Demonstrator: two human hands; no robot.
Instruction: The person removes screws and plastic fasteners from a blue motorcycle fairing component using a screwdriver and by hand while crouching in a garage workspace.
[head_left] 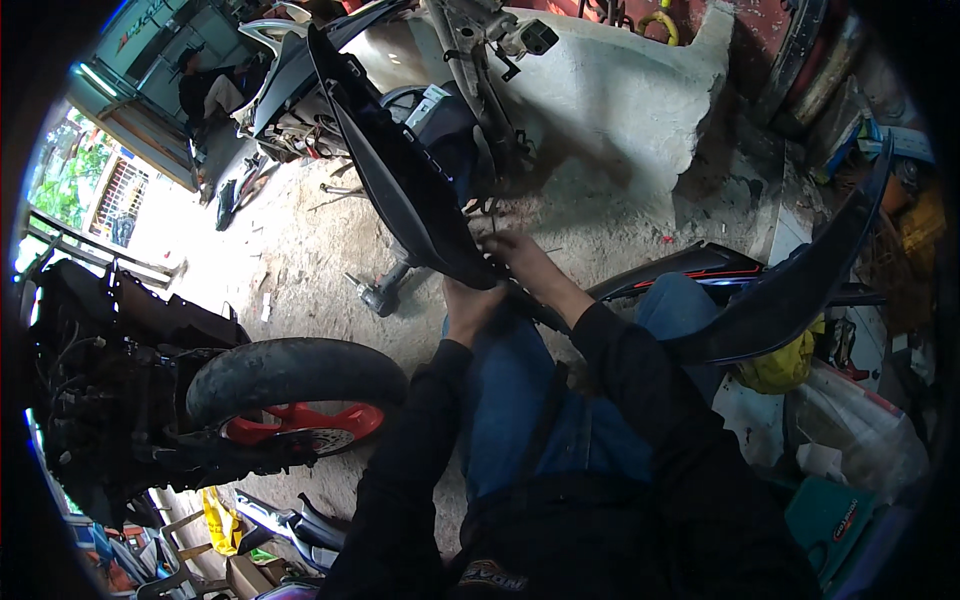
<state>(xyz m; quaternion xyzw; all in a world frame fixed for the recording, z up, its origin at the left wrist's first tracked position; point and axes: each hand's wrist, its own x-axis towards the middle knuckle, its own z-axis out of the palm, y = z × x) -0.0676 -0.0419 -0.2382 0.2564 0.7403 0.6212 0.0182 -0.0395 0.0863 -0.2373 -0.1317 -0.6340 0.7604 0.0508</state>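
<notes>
A long, curved black motorcycle fairing panel (400,205) stands slanted in front of me, its lower end at my knees. Small clip tabs line its right edge. My left hand (470,308) is closed around the panel's lower part from beneath. On the edge just above it, my right hand (528,262) is closed too, its fingers bent against the panel; whether a small fastener is between the fingertips is too small to see. A cordless drill (378,292) lies on the floor beyond my left hand.
At left is a motorcycle with a red-rimmed wheel (300,385). Another black panel (775,318) curves beside my right knee, near a red-striped panel (690,272). Farther off are a partly stripped motorcycle (290,90), a whitish slab (625,90) and a seated person (218,92). A green case (830,530) sits lower right.
</notes>
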